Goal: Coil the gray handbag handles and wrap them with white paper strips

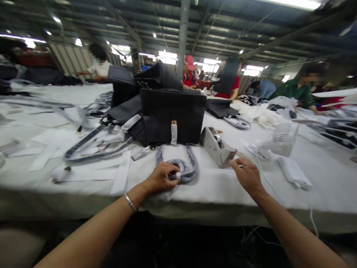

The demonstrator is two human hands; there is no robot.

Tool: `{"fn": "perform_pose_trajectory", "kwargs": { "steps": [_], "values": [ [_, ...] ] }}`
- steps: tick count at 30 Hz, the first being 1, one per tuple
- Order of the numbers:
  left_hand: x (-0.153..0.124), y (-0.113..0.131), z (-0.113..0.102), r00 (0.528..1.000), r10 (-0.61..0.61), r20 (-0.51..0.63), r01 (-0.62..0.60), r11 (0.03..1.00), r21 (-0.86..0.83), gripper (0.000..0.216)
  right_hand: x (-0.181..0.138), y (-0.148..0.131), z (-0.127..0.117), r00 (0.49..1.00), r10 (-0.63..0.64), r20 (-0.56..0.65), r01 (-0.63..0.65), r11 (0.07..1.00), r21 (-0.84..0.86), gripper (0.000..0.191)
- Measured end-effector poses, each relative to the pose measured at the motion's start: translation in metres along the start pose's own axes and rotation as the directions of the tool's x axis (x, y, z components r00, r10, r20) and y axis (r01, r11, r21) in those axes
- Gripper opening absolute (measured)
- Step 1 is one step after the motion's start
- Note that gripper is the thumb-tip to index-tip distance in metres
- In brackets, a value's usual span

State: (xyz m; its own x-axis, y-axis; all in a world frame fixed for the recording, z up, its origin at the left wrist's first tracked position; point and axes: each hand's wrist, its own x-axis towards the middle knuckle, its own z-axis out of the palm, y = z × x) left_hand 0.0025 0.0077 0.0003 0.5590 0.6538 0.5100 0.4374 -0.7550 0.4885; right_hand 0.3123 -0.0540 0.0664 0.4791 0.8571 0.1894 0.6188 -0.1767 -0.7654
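Note:
My left hand [164, 176] is closed around the near end of a coiled, plastic-wrapped strap [182, 168], where a bit of metal and a white wrap show. At the front lip of a grey tape dispenser [217, 148], my right hand [247, 174] has thumb and forefinger pinched together; any tape between them is too fine to make out. Just beyond the coil, a black handbag [173, 111] stands upright, with a white-wrapped tab [174, 133] on its front. The strap's two sides run from the coil toward the bag's base.
More black bags [158, 76] are piled behind. Loose straps [83, 152] and white paper strips [121, 173] lie to the left. On the right are a small white fan [281, 139], a white power bank-like block [294, 173] and cables. Several people work at tables beyond.

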Motion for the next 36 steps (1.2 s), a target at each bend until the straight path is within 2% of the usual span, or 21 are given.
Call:
{"fn": "perform_pose_trajectory", "kwargs": {
  "steps": [2, 3, 4, 5, 7, 9, 11, 16, 19, 23, 28, 32, 36],
  "values": [
    [0.0, -0.001, -0.001, 0.999, -0.048, -0.017, 0.047, 0.997, -0.057, 0.026, -0.033, -0.023, 0.017, 0.983, -0.176, 0.057, 0.16, 0.964, 0.211, 0.023],
    [0.001, -0.002, -0.001, 0.997, -0.07, -0.026, 0.068, 0.994, -0.08, 0.025, -0.05, -0.036, 0.029, 0.964, -0.226, 0.141, 0.164, 0.921, 0.353, 0.026],
    [0.001, -0.002, -0.001, 0.996, -0.086, -0.032, 0.082, 0.992, -0.095, 0.025, -0.068, -0.047, 0.043, 0.938, -0.241, 0.248, 0.102, 0.879, 0.466, 0.03],
    [0.001, -0.002, -0.001, 0.995, -0.09, -0.031, 0.087, 0.992, -0.097, 0.024, -0.083, -0.057, 0.058, 0.91, -0.229, 0.344, 0.01, 0.844, 0.536, 0.033],
    [0.001, -0.001, -0.001, 0.997, -0.077, -0.015, 0.076, 0.995, -0.067, 0.022, -0.105, -0.069, 0.087, 0.878, -0.145, 0.455, -0.165, 0.803, 0.573, 0.036],
    [0.001, -0.001, 0.0, 0.999, -0.051, 0.016, 0.051, 0.998, -0.025, 0.023, -0.114, -0.071, 0.11, 0.873, -0.045, 0.487, -0.265, 0.792, 0.55, 0.038],
    [0.001, -0.001, 0.001, 0.999, -0.029, 0.046, 0.029, 1.0, 0.004, 0.024, -0.114, -0.068, 0.121, 0.874, 0.028, 0.484, -0.314, 0.794, 0.521, 0.038],
    [0.001, -0.002, 0.002, 0.998, 0.002, 0.06, -0.006, 0.999, 0.051, 0.024, -0.107, -0.067, 0.117, 0.872, 0.101, 0.478, -0.37, 0.775, 0.512, 0.04],
    [0.001, -0.001, -0.001, 0.999, 0.01, 0.037, -0.01, 1.0, -0.005, 0.021, -0.108, -0.071, 0.114, 0.88, 0.115, 0.461, -0.38, 0.753, 0.537, 0.042],
    [0.0, -0.001, -0.007, 0.988, -0.124, -0.088, 0.105, 0.974, -0.202, 0.019, -0.108, -0.076, 0.117, 0.874, 0.124, 0.47, -0.391, 0.754, 0.528, 0.045],
    [-0.001, 0.0, -0.013, 0.954, -0.269, -0.129, 0.209, 0.911, -0.356, 0.022, -0.104, -0.084, 0.124, 0.888, 0.079, 0.453, -0.328, 0.799, 0.504, 0.042],
    [-0.001, 0.0, -0.016, 0.948, -0.291, -0.128, 0.22, 0.891, -0.397, 0.022, -0.098, -0.086, 0.127, 0.897, 0.057, 0.439, -0.282, 0.837, 0.468, 0.04],
    [-0.002, -0.003, -0.015, 0.958, -0.26, -0.117, 0.194, 0.894, -0.404, 0.019, -0.092, -0.086, 0.13, 0.897, 0.096, 0.431, -0.294, 0.857, 0.422, 0.042]
  ]
}}
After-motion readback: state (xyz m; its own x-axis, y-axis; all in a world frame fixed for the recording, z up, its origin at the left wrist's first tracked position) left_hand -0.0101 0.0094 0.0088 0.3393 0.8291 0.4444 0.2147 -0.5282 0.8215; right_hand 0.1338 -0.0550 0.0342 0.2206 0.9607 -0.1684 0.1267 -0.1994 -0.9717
